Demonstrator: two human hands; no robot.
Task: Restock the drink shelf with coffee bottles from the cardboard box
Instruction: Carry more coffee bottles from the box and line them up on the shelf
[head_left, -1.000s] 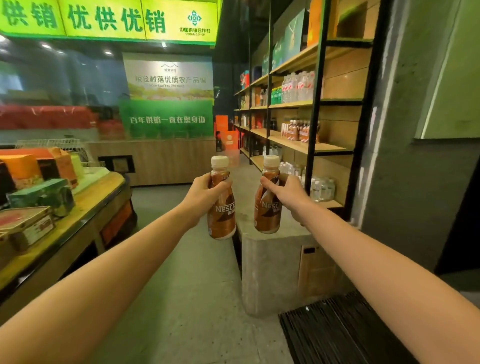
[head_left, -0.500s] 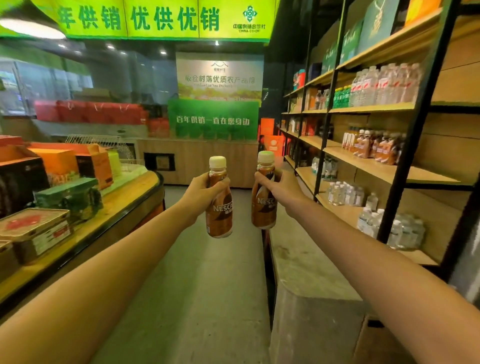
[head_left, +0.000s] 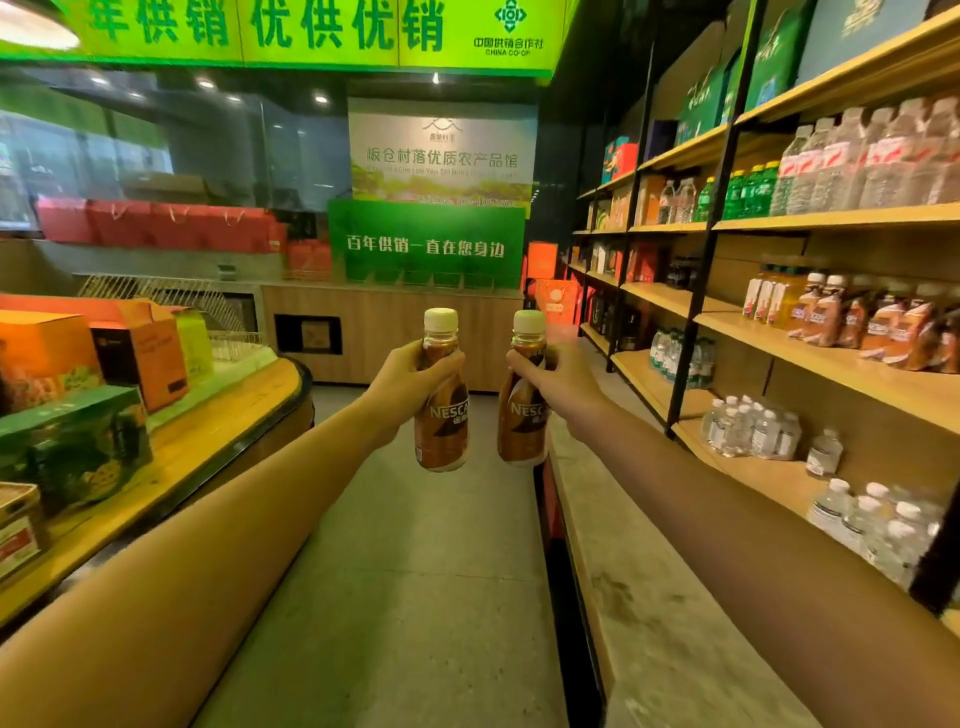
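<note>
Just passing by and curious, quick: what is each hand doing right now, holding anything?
Left hand: closed round a coffee bottle, held upright.
Right hand: closed round a second coffee bottle, also upright.

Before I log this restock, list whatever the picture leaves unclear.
Head view:
- Cardboard box: out of frame.
- Left bottle: upper body covered by left hand.
- Right bottle: upper body covered by right hand.
- Shelved coffee bottles: blurred, count unclear.

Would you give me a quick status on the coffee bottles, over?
Left hand grips one coffee bottle, right hand the other bottle. Both upright, not yet shelved. Coffee shelf at right, nothing in the way.
</note>
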